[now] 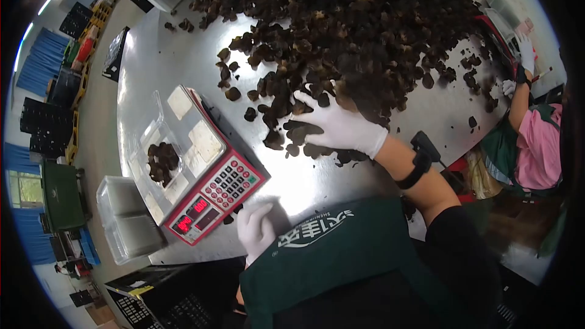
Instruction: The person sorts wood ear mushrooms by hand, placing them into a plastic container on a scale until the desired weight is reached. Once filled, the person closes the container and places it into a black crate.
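Note:
My right hand (344, 125), in a white glove, reaches onto the near edge of a large heap of dark brown wood ear mushrooms (341, 30). Its fingers are spread and touch the loose pieces there. My left hand (256, 231), also gloved in white, is curled closed by the table's front edge, with nothing visible in it. Just left of it stands a red digital scale (213, 201) with lit red figures. On the scale's pan rests a clear plastic tray (139, 159) with a small clump of wood ear mushrooms (163, 163) inside.
Stacked clear trays (131, 222) stand left of the scale on the metal table (183, 55). A black crate (164, 301) is below the front edge. At right, a co-worker's gloved hand (525, 52) is beside another red scale (496, 36). A green bin (61, 198) stands far left.

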`<state>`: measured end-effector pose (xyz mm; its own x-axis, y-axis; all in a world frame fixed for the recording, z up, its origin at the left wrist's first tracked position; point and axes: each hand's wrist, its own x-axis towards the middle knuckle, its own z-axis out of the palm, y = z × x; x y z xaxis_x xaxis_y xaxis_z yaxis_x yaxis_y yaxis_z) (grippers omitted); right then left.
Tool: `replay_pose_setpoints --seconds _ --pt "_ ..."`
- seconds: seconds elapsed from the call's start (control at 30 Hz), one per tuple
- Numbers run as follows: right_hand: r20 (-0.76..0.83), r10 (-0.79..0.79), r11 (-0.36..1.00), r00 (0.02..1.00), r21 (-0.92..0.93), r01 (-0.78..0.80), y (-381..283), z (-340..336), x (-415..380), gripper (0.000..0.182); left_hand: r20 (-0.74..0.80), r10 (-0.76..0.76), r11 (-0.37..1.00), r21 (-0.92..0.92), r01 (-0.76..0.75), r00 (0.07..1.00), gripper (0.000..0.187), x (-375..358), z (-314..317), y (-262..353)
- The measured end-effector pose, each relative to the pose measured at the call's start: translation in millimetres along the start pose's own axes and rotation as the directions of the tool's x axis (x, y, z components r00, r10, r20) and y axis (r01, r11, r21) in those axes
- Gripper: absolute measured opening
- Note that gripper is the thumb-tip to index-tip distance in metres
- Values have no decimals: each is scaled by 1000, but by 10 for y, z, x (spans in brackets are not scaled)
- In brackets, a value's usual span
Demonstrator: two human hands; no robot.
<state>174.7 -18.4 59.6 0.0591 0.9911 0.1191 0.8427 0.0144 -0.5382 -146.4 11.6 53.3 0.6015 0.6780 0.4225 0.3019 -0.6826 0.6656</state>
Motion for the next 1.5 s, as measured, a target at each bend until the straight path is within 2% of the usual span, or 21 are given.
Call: replay_pose_setpoints --seconds 0.03,0.13,0.2,0.23,0.3,0.43,0.53,0.6,0.63,0.67,0.7,0.77,0.83,0.97,1.1,1.2,1.23,1.3,1.33,1.4,1.5 --pt "-15 -40 992 999 -117 38 -45 -1 -76 50 68 54 998 -39 -51 996 33 139 74 78" --pt "29 -10 998 1000 -54 12 -63 -100 -233 52 281 122 992 -7 -125 952 35 377 394 85" --pt "-50 -63 998 997 -8 63 -33 -187 -279 54 354 115 991 27 -133 928 39 507 516 167" --pt "67 88 967 994 235 -102 -130 -397 -257 58 367 118 989 38 -142 923 42 539 584 183" --pt "-161 52 954 986 299 -2 32 -478 -220 58 373 106 988 68 -142 922 43 590 699 190" --pt "3 457 648 890 683 -335 330 -936 -142 61 443 85 978 134 -160 893 47 674 694 195" --pt "3 550 664 835 604 -439 484 -1099 -116 60 454 81 976 146 -163 887 44 711 637 140" --pt "-165 546 783 821 447 -431 541 -1100 -83 54 448 71 978 143 -149 891 40 740 621 137" --pt "-284 508 850 813 320 -419 614 -1035 -70 52 455 68 979 141 -147 888 40 750 628 134" --pt "-445 334 937 831 62 -344 679 -938 -80 49 455 71 978 142 -151 888 39 759 637 130" --pt "-453 217 938 865 -149 -313 758 -855 -52 51 454 76 977 144 -157 888 38 770 647 129" --pt "-425 92 952 901 -227 -204 690 -587 -87 52 432 95 977 133 -167 897 34 797 669 159" --pt "-305 135 954 943 -216 -206 509 -346 -154 52 400 117 972 142 -188 909 30 814 679 171" --pt "-345 187 953 920 -164 -255 472 -277 -302 42 370 125 972 140 -189 920 26 840 671 175" --pt "-450 121 949 885 -209 -236 417 -379 -197 32 371 136 973 125 -195 919 22 875 702 163" --pt "-310 -114 969 944 -242 38 308 -382 82 33 373 147 975 103 -199 916 22 893 726 202" --pt "-266 -191 937 945 -336 95 345 -296 158 32 376 146 977 90 -193 915 22 895 724 226" --pt "-128 -168 865 977 -494 84 372 -214 256 26 350 162 976 79 -202 923 22 881 707 234" --pt "-126 -172 865 977 -494 89 380 -233 298 26 350 158 977 79 -198 923 22 853 691 214" --pt "39 -51 873 998 -483 63 387 -310 388 22 357 133 980 89 -176 924 24 811 630 188" --pt "-181 -76 944 981 -328 13 573 -262 325 9 398 67 991 84 -109 915 29 711 552 87"
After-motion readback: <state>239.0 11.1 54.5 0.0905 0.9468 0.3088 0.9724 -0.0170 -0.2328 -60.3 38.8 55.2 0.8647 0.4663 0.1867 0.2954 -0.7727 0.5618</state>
